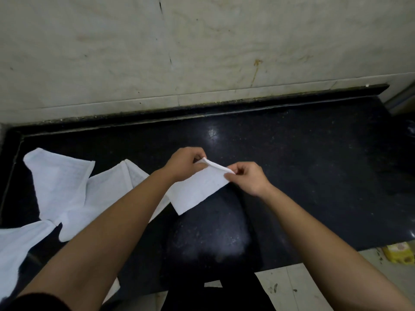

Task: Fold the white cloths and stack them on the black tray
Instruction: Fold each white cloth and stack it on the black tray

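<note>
A folded white cloth hangs above the middle of the black counter. My left hand pinches its upper left corner. My right hand pinches its upper right corner, so the top edge is stretched between both hands. Several unfolded white cloths lie spread and overlapping on the left part of the counter, one draping over the front edge at the lower left. No separate black tray can be told apart from the dark surface.
A stained pale wall rises behind the counter's raised back lip. The counter's right end drops off near a pale floor, where a yellow packet lies at the right edge.
</note>
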Tool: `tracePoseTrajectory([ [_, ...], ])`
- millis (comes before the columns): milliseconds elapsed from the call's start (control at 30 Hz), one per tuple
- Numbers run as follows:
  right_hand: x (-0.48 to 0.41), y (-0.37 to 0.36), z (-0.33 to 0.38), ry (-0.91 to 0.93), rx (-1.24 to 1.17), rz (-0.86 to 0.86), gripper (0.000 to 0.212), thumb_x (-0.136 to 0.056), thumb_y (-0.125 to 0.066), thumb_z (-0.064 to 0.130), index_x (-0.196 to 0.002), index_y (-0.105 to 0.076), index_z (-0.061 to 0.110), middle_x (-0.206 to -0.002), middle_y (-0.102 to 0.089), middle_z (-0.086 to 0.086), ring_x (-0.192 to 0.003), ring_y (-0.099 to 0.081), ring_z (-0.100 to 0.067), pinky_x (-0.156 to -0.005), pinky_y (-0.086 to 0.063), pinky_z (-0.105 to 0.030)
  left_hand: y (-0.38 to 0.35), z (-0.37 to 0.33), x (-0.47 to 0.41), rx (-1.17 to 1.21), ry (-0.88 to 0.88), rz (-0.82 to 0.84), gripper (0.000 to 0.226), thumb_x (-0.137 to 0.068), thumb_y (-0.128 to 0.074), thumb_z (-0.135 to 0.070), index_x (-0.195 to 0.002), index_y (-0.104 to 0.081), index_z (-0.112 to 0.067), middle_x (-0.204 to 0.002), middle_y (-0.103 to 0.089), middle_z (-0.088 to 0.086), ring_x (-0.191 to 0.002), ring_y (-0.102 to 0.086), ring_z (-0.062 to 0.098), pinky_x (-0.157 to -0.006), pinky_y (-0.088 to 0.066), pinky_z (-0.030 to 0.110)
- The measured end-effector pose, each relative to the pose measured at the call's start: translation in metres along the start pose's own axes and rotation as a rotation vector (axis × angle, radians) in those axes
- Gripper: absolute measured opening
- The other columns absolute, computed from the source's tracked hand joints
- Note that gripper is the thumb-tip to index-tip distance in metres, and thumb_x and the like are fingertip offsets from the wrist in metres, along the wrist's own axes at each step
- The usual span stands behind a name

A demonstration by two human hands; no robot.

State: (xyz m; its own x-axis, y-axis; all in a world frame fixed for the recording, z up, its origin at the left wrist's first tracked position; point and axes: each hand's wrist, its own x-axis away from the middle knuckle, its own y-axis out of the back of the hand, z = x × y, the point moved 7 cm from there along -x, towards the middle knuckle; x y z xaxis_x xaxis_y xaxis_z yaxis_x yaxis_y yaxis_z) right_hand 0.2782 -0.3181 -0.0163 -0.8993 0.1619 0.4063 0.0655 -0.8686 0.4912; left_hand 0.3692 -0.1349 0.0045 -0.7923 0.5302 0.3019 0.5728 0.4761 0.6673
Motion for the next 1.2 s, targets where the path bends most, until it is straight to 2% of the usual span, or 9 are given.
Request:
tracePoseTrajectory([
  [100, -0.007, 0.03, 0.045, 0.12, -0.035, -0.121, 0.01, -0.084, -0.077, 0.026, -0.079, -0.071, 0.03, -0.07, -0.064, 0.013, -0.062, -0.053, -0.001, -0.062, -0.044, -0.018, 0.044, -0.016, 0.001, 0.166, -0.021, -0.173, 0.008, -0.085, -0.074, -0.019, -0.087, -0.068, -0.023, -0.086, -0.071, -0.001, -0.085, -0.068, 0.017, -0.081, -0.057, 0.042],
  [333, 0.017, 0.053, 0.1, 0.395, -0.091, -0.214, 0.006, -0.089, -0.074, 0.025, -0.094, -0.071, 0.022, -0.085, -0.071, 0.007, -0.075, -0.06, -0.001, -0.07, -0.048, -0.019, 0.07, -0.03, 0.031, 0.386, -0.115, -0.355, 0.012, -0.084, -0.077, -0.014, -0.088, -0.068, -0.021, -0.092, -0.073, 0.002, -0.087, -0.07, 0.018, -0.079, -0.056, 0.03],
  [433, 0.023, 0.026, 0.067, 0.432, 0.11, -0.154, 0.006, -0.087, -0.074, 0.025, -0.092, -0.071, 0.024, -0.089, -0.071, 0.011, -0.081, -0.065, -0.002, -0.076, -0.053, -0.024, 0.028, 0.003, 0.05, 0.258, -0.102, -0.322, 0.016, -0.08, -0.079, -0.012, -0.09, -0.069, -0.018, -0.1, -0.072, -0.005, -0.095, -0.069, 0.018, -0.086, -0.055, 0.034],
  [533, 0.032, -0.018, 0.013, 0.367, 0.504, 0.095, 0.011, -0.087, -0.066, 0.027, -0.098, -0.069, 0.028, -0.098, -0.068, 0.007, -0.092, -0.065, -0.016, -0.081, -0.054, -0.038, -0.034, 0.037, 0.077, -0.09, -0.115, -0.147, 0.017, -0.079, -0.077, -0.014, -0.092, -0.067, -0.02, -0.108, -0.068, -0.002, -0.107, -0.062, 0.021, -0.092, -0.049, 0.033],
  [700, 0.072, -0.079, -0.05, 0.267, 0.775, 0.457, 0.027, -0.09, -0.058, 0.019, -0.115, -0.066, 0.024, -0.11, -0.061, -0.002, -0.105, -0.059, -0.024, -0.087, -0.049, -0.037, -0.107, 0.056, 0.125, -0.282, -0.253, 0.024, 0.014, -0.073, -0.069, -0.01, -0.081, -0.061, -0.019, -0.085, -0.063, -0.003, -0.094, -0.062, 0.024, -0.072, -0.053, 0.042],
  [833, 0.088, -0.086, -0.059, 0.378, 0.78, 0.442, 0.026, -0.09, -0.057, 0.023, -0.113, -0.07, 0.023, -0.114, -0.059, -0.002, -0.108, -0.056, -0.024, -0.087, -0.051, -0.041, -0.119, 0.055, 0.144, -0.312, -0.307, -0.01, 0.018, -0.072, -0.071, -0.012, -0.081, -0.059, -0.021, -0.091, -0.062, -0.006, -0.102, -0.062, 0.023, -0.073, -0.052, 0.037],
  [933, 0.091, -0.085, -0.055, 0.538, 0.759, 0.36, 0.019, -0.087, -0.061, 0.027, -0.102, -0.07, 0.02, -0.126, -0.055, -0.004, -0.111, -0.055, -0.025, -0.089, -0.053, -0.043, -0.118, 0.064, 0.147, -0.291, -0.243, -0.003, 0.019, -0.073, -0.075, -0.016, -0.084, -0.06, -0.021, -0.119, -0.062, 0.002, -0.123, -0.056, 0.026, -0.083, -0.052, 0.038],
  [1067, 0.087, -0.089, -0.058, 0.504, 0.829, 0.407, 0.025, -0.09, -0.058, 0.034, -0.108, -0.068, 0.02, -0.158, -0.037, -0.007, -0.14, -0.037, -0.029, -0.11, -0.039, -0.046, -0.118, 0.071, 0.147, -0.294, -0.117, 0.064, 0.012, -0.083, -0.071, -0.027, -0.09, -0.063, -0.021, -0.15, -0.045, 0.005, -0.147, -0.029, 0.026, -0.108, -0.037, 0.045],
  [1200, 0.087, -0.088, -0.053, 0.483, 0.861, 0.41, 0.029, -0.087, -0.053, 0.039, -0.106, -0.066, 0.021, -0.153, -0.045, -0.002, -0.137, -0.038, -0.023, -0.106, -0.031, -0.036, -0.119, 0.067, 0.149, -0.345, -0.076, 0.147, 0.013, -0.09, -0.061, -0.036, -0.097, -0.062, -0.025, -0.154, -0.04, -0.001, -0.148, -0.023, 0.019, -0.112, -0.024, 0.041],
])
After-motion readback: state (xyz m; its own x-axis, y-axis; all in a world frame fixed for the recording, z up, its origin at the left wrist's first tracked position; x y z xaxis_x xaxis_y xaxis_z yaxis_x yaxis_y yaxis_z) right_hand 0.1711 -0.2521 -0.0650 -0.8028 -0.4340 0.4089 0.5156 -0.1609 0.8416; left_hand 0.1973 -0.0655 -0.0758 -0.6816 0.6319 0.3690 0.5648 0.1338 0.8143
